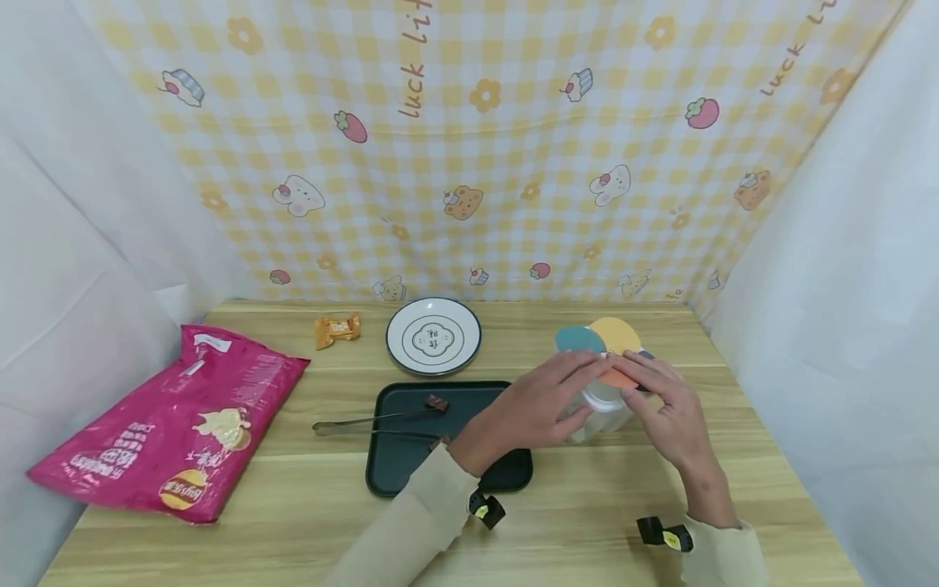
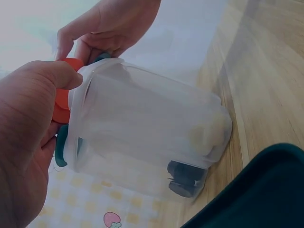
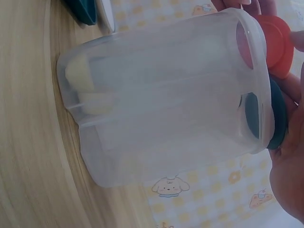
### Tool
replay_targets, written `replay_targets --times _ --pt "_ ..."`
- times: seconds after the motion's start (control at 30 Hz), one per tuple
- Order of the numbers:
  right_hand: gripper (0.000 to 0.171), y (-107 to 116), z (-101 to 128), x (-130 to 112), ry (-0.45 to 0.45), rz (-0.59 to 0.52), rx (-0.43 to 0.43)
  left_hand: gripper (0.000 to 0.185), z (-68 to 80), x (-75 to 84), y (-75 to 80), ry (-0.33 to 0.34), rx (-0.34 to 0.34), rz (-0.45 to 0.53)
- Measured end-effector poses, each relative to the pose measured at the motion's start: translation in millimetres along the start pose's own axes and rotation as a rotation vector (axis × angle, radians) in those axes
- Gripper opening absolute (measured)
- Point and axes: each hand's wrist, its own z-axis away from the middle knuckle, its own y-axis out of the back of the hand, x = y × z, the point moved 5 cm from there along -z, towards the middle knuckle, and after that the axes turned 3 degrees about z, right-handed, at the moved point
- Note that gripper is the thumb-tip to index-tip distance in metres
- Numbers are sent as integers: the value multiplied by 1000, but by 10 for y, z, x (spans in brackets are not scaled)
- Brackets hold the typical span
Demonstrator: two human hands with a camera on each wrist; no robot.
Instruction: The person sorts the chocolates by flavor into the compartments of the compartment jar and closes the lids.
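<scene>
A clear, compartmented storage box (image 3: 166,95) stands upright on the table at the right, with teal (image 1: 579,340), yellow (image 1: 614,334) and orange (image 1: 616,378) flip lids on top. The orange lid is tilted up at the near side. My left hand (image 1: 534,401) pinches this lid from the left, its thumb by the rim. From the right, my right hand (image 1: 671,412) holds the same lid with thumb and fingers. Pale yellow pieces (image 3: 80,73) and dark round pieces (image 2: 186,178) lie at the bottom in separate compartments. Fingers hide part of the lids.
A dark tray (image 1: 399,473) left of the box carries brown chunks (image 1: 437,403) and metal tongs (image 1: 345,425), whose end overhangs its left edge. Behind it are a white plate (image 1: 434,314) and an orange-wrapped snack (image 1: 337,328). A magenta chip bag (image 1: 169,424) lies far left.
</scene>
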Motion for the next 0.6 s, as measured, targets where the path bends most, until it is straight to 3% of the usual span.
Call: replay_targets --times 0.3,0.6 --pt "49 -8 5 -22 162 28 -32 54 33 -31 -23 -24 -39 13" --pt "56 -13 18 6 195 32 -53 57 74 -71 -38 -25 -114 -23"
